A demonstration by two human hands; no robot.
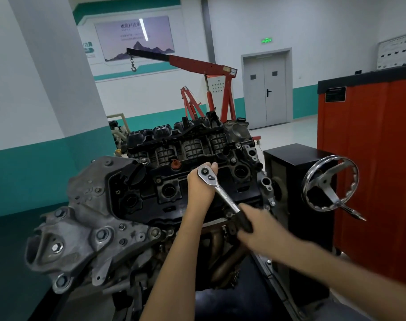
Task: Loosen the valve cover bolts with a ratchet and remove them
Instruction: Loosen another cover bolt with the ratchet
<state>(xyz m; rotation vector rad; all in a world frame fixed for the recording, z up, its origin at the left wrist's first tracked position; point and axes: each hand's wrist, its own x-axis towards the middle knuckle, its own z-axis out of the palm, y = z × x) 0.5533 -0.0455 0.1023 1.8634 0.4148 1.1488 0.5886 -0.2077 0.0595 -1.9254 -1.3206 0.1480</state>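
Left hand [200, 185] cups the head of the chrome, black-handled ratchet [221, 192] over the black plastic valve cover [167, 205]; right hand [259, 227] grips its handle. Hold it square to the bolt and swing steadily.

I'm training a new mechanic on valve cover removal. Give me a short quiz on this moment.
1. True or false: both hands hold the ratchet.
2. Which hand is at the ratchet's head? A) left B) right C) neither
3. Fill in: the red machine with a hook, behind the engine, is a ____.
Key: 1 true: left hand at the head, right hand on the handle. 2 A. 3 hoist.
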